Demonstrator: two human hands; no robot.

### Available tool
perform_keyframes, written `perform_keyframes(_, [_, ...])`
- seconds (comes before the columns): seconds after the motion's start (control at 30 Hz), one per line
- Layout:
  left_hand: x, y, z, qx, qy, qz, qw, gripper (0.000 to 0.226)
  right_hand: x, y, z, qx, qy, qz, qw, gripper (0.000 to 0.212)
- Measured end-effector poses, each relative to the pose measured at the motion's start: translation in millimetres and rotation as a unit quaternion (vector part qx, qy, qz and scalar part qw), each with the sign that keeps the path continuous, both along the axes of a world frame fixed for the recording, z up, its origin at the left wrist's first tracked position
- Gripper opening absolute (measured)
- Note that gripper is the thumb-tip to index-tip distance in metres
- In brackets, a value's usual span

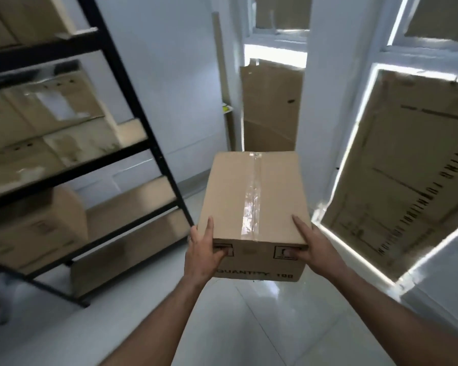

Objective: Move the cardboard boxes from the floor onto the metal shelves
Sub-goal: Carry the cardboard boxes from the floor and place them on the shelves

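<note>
We hold 1 taped box point(251, 204) out in front of us, up off the floor point(249, 326), with both hands at its near end. Our left hand point(202, 253) clasps the near left corner: 1 of its fingers point(210, 228) lies straight along the top edge, and the thumb presses the near face over a printed mark. Our right hand point(313, 249) clasps the near right corner the same way, with a finger flat on the top and the thumb on the near face beside another printed mark. The rest of the fingers on each hand go round the sides, out of sight. The near face reads "QUANTITY 100". A strip of clear tape point(251, 196) runs down the middle of the top, between our 2 hands.

The black shelves point(132, 101) stand to our left, apart from the box, blurred, with more boxes point(32, 228) on several levels. Flat cardboard sheets point(407, 167) cover the windows to the right and ahead.
</note>
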State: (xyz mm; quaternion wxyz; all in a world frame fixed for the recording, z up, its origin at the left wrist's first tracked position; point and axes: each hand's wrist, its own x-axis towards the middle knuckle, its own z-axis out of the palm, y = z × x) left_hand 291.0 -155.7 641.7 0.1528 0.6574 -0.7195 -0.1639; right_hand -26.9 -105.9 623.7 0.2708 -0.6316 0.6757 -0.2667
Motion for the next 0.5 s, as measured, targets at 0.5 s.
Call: perform_keyframes(0.5, [214, -13, -9, -0.01, 0.005, 0.214, 0.977, 0.108, 226, -154, -1, 0.018, 0.003, 0.214, 0.977, 0.101])
